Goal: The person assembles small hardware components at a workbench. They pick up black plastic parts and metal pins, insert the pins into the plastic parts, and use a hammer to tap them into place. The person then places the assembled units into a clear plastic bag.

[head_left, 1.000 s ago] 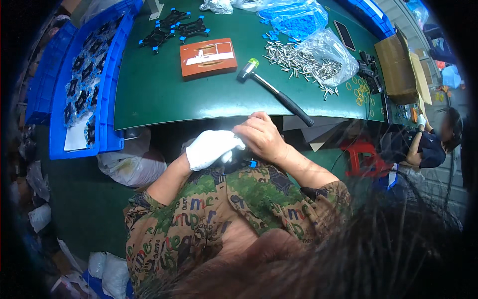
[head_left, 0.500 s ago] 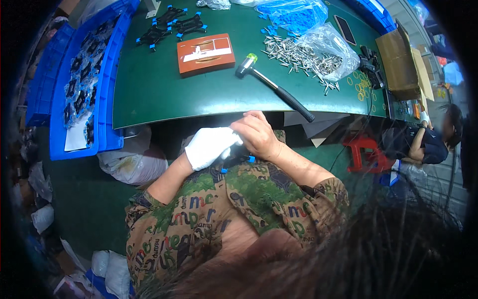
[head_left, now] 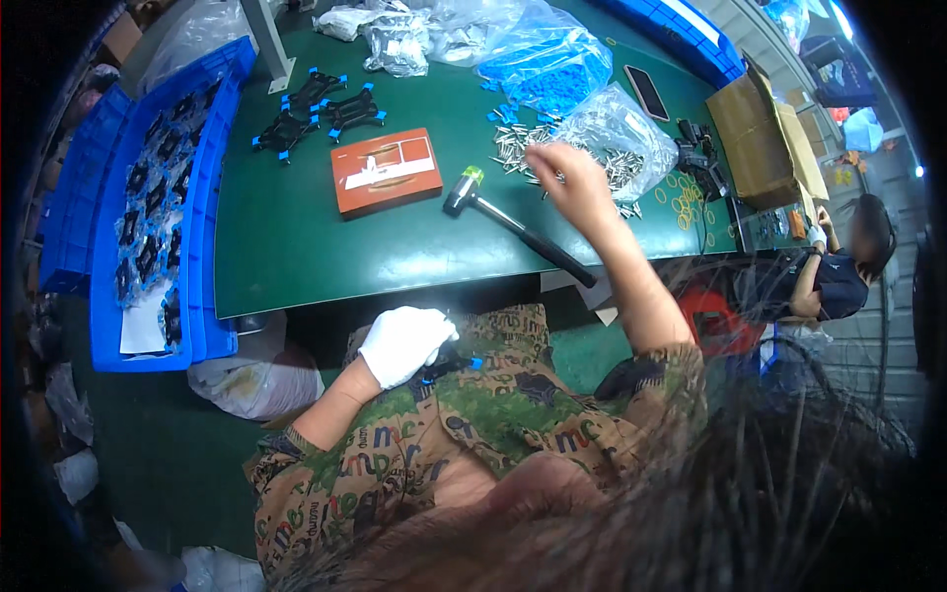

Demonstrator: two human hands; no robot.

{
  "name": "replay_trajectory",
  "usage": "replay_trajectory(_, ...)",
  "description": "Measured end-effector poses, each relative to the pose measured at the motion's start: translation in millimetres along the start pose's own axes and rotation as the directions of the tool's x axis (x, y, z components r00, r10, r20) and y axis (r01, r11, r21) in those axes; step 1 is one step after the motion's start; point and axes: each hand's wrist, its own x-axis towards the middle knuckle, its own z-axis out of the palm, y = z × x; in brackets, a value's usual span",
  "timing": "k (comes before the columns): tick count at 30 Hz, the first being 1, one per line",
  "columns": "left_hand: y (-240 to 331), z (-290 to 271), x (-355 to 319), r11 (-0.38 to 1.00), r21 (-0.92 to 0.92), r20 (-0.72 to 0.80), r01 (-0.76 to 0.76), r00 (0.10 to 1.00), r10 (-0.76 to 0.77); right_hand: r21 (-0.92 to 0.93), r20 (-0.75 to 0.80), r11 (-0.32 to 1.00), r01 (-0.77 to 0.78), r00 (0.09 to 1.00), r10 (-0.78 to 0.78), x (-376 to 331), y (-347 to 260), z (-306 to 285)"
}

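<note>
My left hand (head_left: 402, 342) wears a white glove and rests on my lap, closed on a black part with blue tips (head_left: 449, 364). My bare right hand (head_left: 572, 178) is stretched out over the green table (head_left: 296, 247), its fingers curled above a loose pile of small silver metal pins (head_left: 523, 148); whether it holds one I cannot tell. A hammer (head_left: 518, 232) with a black handle lies on the table just left of that arm. An orange block jig (head_left: 385, 171) sits further left.
Blue bins (head_left: 148, 197) with black parts line the left side. Several black frames with blue tips (head_left: 321, 104) lie at the back. Clear bags of blue pieces (head_left: 547, 69) and pins (head_left: 631, 133), a phone (head_left: 646, 92), a cardboard box (head_left: 764, 133). Another person (head_left: 838, 276) sits at right.
My right hand left the lap, where it was beside the gloved hand, and reached up and forward to the pile of metal pins. The left hand stayed on the lap.
</note>
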Motion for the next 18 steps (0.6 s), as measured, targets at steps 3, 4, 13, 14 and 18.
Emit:
replay_trajectory(3, 2, -5, 2, 0.996, -0.083, 0.008, 0.035, 0.999, -0.034, -0.134, 0.132, 0.990, -0.042, 0.989, 0.060, 40, 26, 5)
replay_trajectory(4, 3, -7, 3, 0.989, -0.129, 0.027, 0.077, 0.997, -0.075, -0.162, 0.137, 0.987, -0.015, 0.990, 0.037, 50, 26, 9)
replay_trajectory(13, -5, -6, 0, 0.985, -0.156, 0.013, 0.067, 0.998, -0.065, -0.371, 0.398, 0.928, -0.043, 0.895, 0.200, 108, 37, 51)
replay_trajectory(14, -6, -7, 0, 0.986, -0.154, 0.007, 0.057, 0.998, -0.057, -0.394, 0.437, 0.918, -0.037, 0.871, 0.223, 111, 40, 56)
replay_trajectory(18, -12, -10, -3, 0.994, -0.107, -0.016, 0.014, 1.000, -0.015, -0.365, 0.497, 0.930, 0.046, 0.854, 0.153, 119, 64, 70)
